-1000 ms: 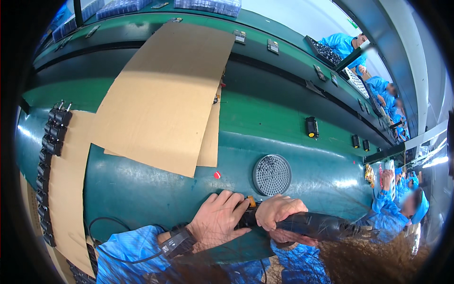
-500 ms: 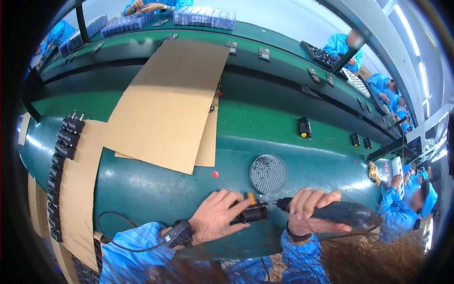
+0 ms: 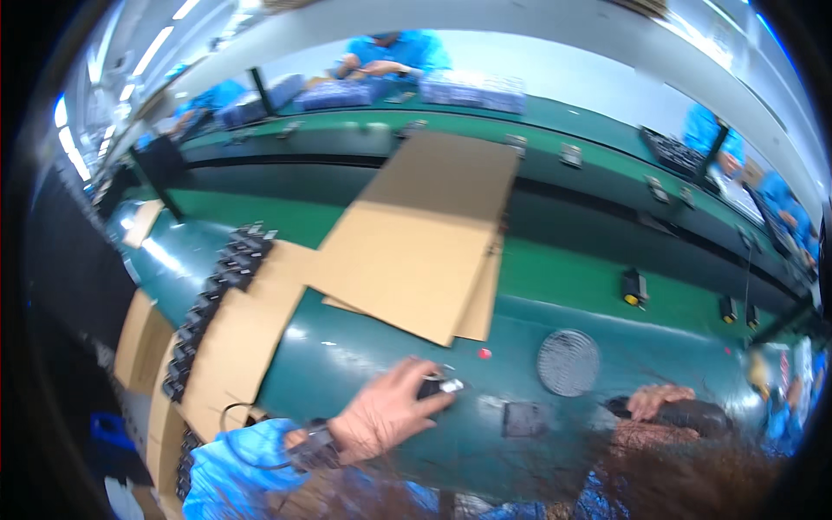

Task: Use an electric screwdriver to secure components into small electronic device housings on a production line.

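Here we see our left hand [image 3: 387, 412] half closed around a small black part [image 3: 430, 387], left of a dark flat square [image 3: 524, 419] on the green table [image 3: 347, 364], our right hand [image 3: 660, 412] wrapped around a black handheld tool [image 3: 709, 418], a round grey tray [image 3: 568, 362] beyond.

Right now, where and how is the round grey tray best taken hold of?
Probably pinch the left rim of the tray from the left: it lies flat on the green table, shows no handle, and the right hand is to its near right.
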A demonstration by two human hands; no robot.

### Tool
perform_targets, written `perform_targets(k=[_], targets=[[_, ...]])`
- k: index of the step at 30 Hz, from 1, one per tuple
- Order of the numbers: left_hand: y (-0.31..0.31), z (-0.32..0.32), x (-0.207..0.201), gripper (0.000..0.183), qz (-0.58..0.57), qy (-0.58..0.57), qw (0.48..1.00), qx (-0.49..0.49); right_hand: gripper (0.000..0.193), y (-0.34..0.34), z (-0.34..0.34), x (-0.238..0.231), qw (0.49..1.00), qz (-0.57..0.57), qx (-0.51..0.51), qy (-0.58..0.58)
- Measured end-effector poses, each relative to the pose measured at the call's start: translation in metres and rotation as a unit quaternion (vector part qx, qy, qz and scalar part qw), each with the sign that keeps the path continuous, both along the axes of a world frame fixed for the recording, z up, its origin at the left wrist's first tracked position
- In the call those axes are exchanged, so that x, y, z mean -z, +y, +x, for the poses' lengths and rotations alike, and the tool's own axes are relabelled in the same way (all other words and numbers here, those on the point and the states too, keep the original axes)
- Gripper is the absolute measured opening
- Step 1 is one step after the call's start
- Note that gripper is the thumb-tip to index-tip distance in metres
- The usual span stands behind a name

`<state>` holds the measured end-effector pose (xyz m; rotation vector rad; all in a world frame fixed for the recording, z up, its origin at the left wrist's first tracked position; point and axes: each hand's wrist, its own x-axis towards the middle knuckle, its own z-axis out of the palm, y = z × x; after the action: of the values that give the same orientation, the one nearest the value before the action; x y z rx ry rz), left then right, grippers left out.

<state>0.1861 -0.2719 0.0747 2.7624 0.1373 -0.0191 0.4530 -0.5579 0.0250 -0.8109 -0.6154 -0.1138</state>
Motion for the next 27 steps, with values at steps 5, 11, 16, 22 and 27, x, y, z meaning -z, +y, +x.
perform_targets(k=[5, 11, 16, 22, 27], targets=[[0.004, -0.022, 0.017, 0.057, -0.006, -0.049, 0.998, 0.023, 0.075, -0.007, 0.015, 0.023, 0.996, 0.036, -0.07, 0.032], [0.089, -0.11, 0.001, 0.06, -0.078, -0.236, 0.922, -0.296, 0.072, 0.005, 0.002, 0.007, 0.999, 0.009, 0.02, 0.033], [0.176, -0.211, 0.01, 0.054, 0.176, -0.16, 0.826, -0.511, 0.075, 0.004, -0.003, -0.001, 0.999, -0.014, -0.003, 0.05], [0.232, -0.215, 0.051, 0.059, 0.177, -0.186, 0.815, -0.52, 0.075, 0.0, -0.002, 0.0, 0.998, -0.013, 0.007, 0.063], [0.251, -0.211, 0.061, 0.057, 0.21, -0.176, 0.791, -0.548, 0.076, 0.0, -0.004, -0.002, 0.996, -0.011, 0.013, 0.092]])
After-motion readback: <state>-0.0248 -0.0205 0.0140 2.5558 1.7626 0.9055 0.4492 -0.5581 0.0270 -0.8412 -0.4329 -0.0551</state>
